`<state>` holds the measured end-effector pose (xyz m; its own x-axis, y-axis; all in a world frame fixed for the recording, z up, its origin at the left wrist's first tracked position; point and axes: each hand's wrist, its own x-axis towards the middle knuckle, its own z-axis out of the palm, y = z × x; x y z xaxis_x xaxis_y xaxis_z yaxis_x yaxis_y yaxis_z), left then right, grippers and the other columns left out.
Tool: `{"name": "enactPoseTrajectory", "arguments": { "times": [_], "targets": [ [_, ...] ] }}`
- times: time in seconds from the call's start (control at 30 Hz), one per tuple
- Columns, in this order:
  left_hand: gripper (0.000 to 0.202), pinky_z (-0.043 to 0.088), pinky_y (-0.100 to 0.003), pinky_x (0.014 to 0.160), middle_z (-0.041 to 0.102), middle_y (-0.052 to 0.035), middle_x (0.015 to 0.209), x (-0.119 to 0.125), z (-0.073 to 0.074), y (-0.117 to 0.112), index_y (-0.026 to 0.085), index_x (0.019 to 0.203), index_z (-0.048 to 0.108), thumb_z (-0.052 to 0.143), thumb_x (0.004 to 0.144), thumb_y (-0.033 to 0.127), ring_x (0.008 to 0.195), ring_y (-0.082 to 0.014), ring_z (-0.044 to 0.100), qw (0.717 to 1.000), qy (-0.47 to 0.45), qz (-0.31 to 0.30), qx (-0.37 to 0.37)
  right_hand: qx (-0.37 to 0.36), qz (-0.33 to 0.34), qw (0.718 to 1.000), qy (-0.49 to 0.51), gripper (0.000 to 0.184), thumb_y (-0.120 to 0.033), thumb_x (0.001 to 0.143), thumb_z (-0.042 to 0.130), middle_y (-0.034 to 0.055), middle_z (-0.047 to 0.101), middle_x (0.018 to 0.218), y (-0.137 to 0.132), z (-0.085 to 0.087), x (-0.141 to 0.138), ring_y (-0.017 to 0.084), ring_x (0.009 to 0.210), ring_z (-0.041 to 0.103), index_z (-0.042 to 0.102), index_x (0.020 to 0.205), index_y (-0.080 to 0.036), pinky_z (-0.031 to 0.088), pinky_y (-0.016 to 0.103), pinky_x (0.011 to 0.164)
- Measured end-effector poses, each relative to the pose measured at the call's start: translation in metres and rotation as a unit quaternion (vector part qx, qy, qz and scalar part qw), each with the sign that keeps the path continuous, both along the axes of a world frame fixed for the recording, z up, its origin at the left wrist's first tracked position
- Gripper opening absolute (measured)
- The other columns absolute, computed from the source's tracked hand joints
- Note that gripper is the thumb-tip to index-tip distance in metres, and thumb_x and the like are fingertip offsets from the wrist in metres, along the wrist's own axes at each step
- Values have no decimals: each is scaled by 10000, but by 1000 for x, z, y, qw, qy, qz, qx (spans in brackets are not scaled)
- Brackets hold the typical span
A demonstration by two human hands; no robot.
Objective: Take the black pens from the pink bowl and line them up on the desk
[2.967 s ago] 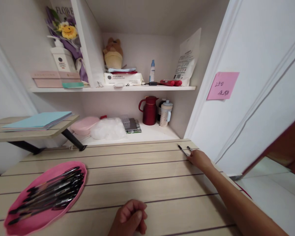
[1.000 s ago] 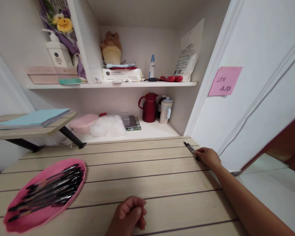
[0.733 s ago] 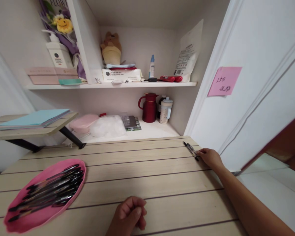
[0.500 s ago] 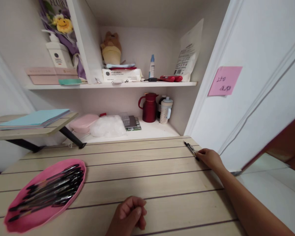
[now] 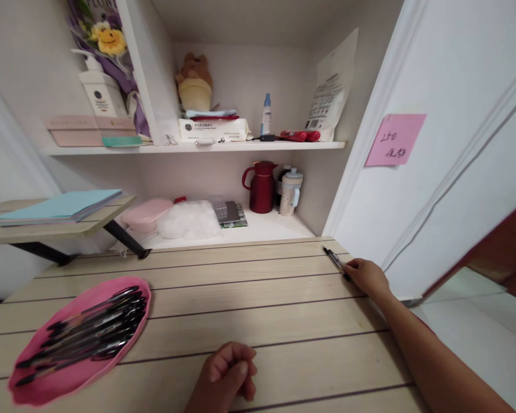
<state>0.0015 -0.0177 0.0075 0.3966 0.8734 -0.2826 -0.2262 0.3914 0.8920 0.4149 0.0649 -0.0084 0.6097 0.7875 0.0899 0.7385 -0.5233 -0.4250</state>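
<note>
"Head view, left to right?"
"Near left, black pens (image 5: 107, 330) in a pink tray (image 5: 60, 385); far packet (image 5: 217, 131) lettered 'Facial Cleansing Towel'; left hand (image 5: 226, 373) curled closed."
"Then?"
"Far right, two pens (image 5: 336, 261) touching the right hand (image 5: 367, 276); gripped, I can't tell. Pink note (image 5: 395, 140): '250'."

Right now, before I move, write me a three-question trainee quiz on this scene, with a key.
1. Multiple choice: the sticky note is A) blue, B) pink, C) green.
2. True or false: in this view, the red jug stands left of the speckled tumbler.
3. Open: which of the person's hands is at a pen outside the pink tray?

Key: 1. B. 2. True. 3. The right hand; the left hand is loosely curled, with no object visible in it.
</note>
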Motion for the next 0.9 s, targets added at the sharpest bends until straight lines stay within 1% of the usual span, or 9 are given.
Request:
{"name": "enactPoseTrajectory", "arguments": {
  "times": [0.17, 0.33, 0.43, 0.57, 0.63, 0.73, 0.9],
  "targets": [
    [338, 310, -217, 504, 565, 3, 630, 0, 0, 0, 149, 768, 609, 699, 572, 410, 475, -67, 471, 1000, 4, -1, 9, -14, -20, 1000, -6, 324, -473, 680, 474, 45, 686, 808, 1, 2, -4, 225, 754, 603, 671, 816, -254, 355, 260, 515],
    [334, 313, -218, 509, 565, 1, 630, 0, 0, 0, 151, 769, 610, 701, 570, 403, 481, -68, 470, 1000, 9, 2, 4, -8, -14, 1000, -4, 343, -475, 695, 456, 56, 684, 802, 2, -2, 1, 224, 738, 604, 666, 824, -235, 363, 265, 519],
    [331, 315, -222, 508, 563, 1, 628, 0, 0, 0, 151, 762, 609, 701, 569, 404, 476, -70, 467, 1000, 4, 2, 2, -4, -7, 1000, -9, 350, -465, 717, 432, 69, 681, 766, 0, -1, 4, 216, 714, 603, 660, 791, -210, 373, 266, 538],
    [326, 309, -218, 505, 564, 3, 623, 0, 1, -1, 154, 759, 607, 701, 571, 403, 474, -70, 470, 1000, 10, 7, -1, -66, 23, 997, -13, 417, -551, 704, 420, 85, 659, 674, -4, 9, 1, 223, 663, 598, 639, 647, -201, 378, 278, 544],
    [330, 305, -215, 503, 566, 2, 622, 1, 1, -1, 152, 760, 608, 702, 569, 404, 474, -70, 471, 1000, 12, 8, 0, -93, 33, 995, -13, 424, -577, 682, 435, 91, 659, 694, -6, 14, -4, 233, 684, 599, 631, 618, -206, 383, 286, 550],
    [340, 303, -214, 500, 563, 4, 621, 1, 1, -1, 151, 763, 609, 706, 562, 408, 476, -70, 469, 1000, 8, 10, -2, -104, 29, 994, -18, 387, -556, 669, 462, 94, 663, 759, -9, 18, -11, 243, 733, 601, 632, 637, -210, 391, 292, 563],
    [342, 299, -211, 496, 564, 6, 624, 1, 0, 0, 152, 766, 608, 704, 567, 411, 472, -67, 468, 1000, 7, 5, 3, -103, 36, 994, -29, 318, -465, 686, 460, 97, 664, 820, -10, 18, -14, 246, 777, 601, 645, 695, -206, 401, 290, 577]
  ]
}}
